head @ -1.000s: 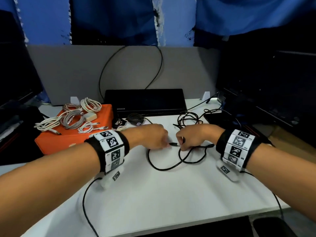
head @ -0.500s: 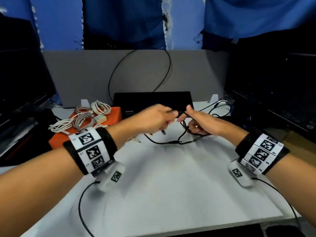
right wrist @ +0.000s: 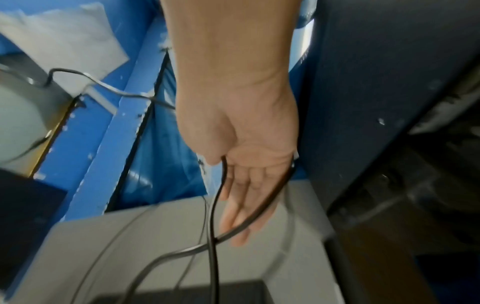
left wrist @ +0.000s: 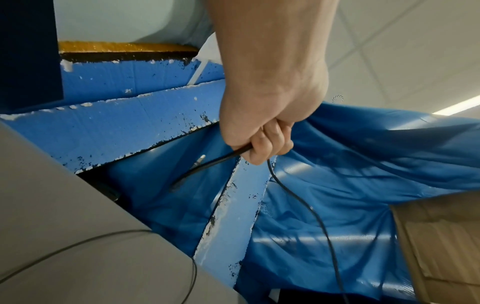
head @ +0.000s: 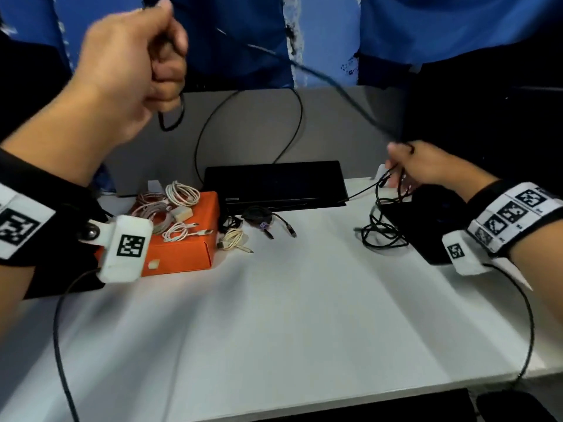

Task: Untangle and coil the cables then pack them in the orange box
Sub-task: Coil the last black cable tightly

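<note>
High above the table, left hand in a tight fist round the black cable, with a short loop hanging below the fist. Lower down on the right, right hand with fingers loose and nearly straight, thumb pinning the same cable to the palm. Cable stretched through the air between the 2 hands. Rest of it in a messy heap on the table, just under the right hand.

Best to pull slow, not hard. Let the line slide through the right hand. Stop at any knot and pick it loose first. Then wrap in even rounds.

Lots of free room in the middle and front of the table. Mind the grey wall behind and the table's right edge close to the heap.

Orange box on the left, well apart from the heap. Looks shut, with pale coils lying on top.
</note>
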`<state>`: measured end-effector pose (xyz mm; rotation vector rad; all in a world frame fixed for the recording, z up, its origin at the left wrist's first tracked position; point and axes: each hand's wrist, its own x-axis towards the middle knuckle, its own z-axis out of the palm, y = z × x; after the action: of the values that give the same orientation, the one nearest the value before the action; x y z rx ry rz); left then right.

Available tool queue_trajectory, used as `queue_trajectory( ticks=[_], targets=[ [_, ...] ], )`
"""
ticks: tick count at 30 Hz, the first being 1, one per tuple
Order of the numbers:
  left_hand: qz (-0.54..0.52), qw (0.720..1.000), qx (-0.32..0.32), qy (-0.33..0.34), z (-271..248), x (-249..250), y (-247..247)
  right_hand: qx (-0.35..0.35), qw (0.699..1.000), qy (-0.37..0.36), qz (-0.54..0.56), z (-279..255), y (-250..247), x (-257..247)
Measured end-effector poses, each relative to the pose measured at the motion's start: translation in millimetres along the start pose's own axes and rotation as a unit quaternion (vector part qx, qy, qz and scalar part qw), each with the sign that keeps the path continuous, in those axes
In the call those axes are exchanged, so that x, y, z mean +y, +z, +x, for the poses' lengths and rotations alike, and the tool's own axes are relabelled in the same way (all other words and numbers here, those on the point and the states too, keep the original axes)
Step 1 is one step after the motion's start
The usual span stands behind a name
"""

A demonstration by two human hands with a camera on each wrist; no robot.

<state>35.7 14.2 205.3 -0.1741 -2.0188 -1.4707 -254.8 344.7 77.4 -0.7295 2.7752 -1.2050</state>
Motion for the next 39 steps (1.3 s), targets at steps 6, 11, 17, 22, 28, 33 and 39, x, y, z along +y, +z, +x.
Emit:
queue_trajectory(
  ticks=[6, 11, 17, 22, 28, 33, 39],
  targets=[
    [0.192, 0.971, -0.114, -0.09, 5, -14, 45, 0.066, 0.994, -0.063, 0.062, -10, -28, -115],
    [0.283, 0.931, -0.204, -0.103, 12, -39, 116, 0.074, 0.984, -0.162, -0.003, -43, -9, -197],
    [0.302, 0.922, -0.229, -0.082, 28, -50, 147, 0.039, 0.967, -0.203, -0.148, -56, 0, -218],
    [0.101, 0.978, -0.161, -0.082, 34, -44, 120, 0.113, 0.954, -0.254, -0.116, -48, -2, -164],
    [0.068, 0.991, -0.11, -0.028, 35, -11, 107, -0.161, 0.965, -0.154, 0.14, -75, 65, -112],
    [0.1, 0.991, -0.089, 0.034, 26, 11, 94, -0.216, 0.959, -0.14, 0.116, -67, 69, -80],
    [0.038, 0.984, 0.094, 0.149, 28, 19, 37, -0.055, 0.97, -0.041, 0.231, -46, 20, -30]
  ],
)
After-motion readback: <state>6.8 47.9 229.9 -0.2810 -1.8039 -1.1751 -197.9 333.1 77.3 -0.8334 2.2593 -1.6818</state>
